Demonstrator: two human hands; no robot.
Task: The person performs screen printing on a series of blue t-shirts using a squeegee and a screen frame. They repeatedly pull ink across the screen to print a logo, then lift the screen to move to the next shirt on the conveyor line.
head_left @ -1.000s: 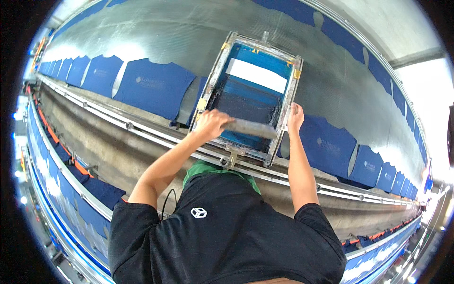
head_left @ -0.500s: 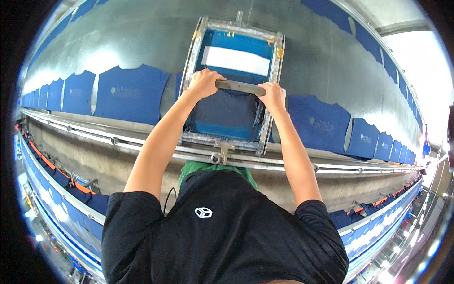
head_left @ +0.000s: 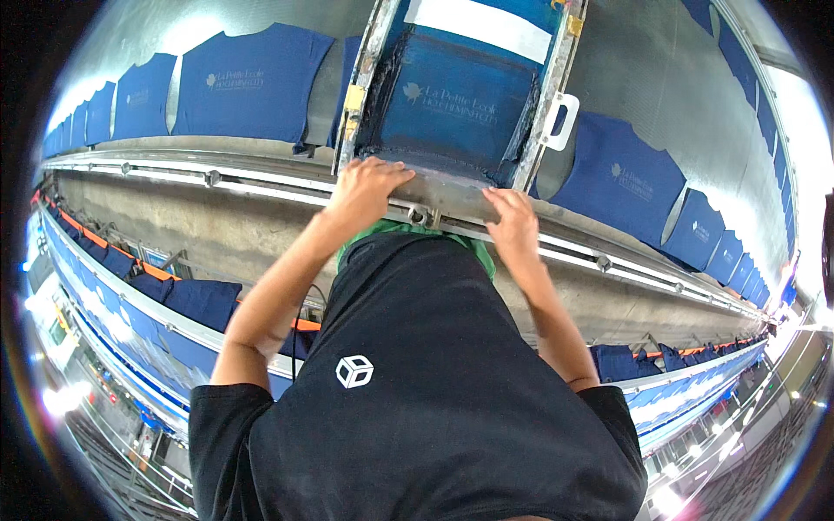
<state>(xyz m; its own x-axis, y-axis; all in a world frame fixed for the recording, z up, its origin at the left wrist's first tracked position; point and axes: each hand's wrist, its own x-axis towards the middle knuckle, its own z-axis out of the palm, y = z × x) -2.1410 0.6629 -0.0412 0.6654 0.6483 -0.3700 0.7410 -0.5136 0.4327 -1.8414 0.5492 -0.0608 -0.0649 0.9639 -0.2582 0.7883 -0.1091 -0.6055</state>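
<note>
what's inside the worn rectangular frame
Within the worn rectangular frame: blue panel showing pale lettering, white rectangular strip, long grey bar at the near end. Strip and bar cover what lies beneath them.

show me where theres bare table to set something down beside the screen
Right of the screen frame, bare grey table spreads between the near blue fabric and far blue fabric. Crowded: the frame's near end, where left hand and right hand grip the squeegee.

Lies on the grey surface (head_left: 625, 78) as a scuffed rectangular screen frame (head_left: 369, 59) with blue mesh (head_left: 460, 126), dark ink-smeared sides, a white strip (head_left: 478, 26) toward the far end, and a grey squeegee (head_left: 445, 191) set crosswise at the near end.
</note>
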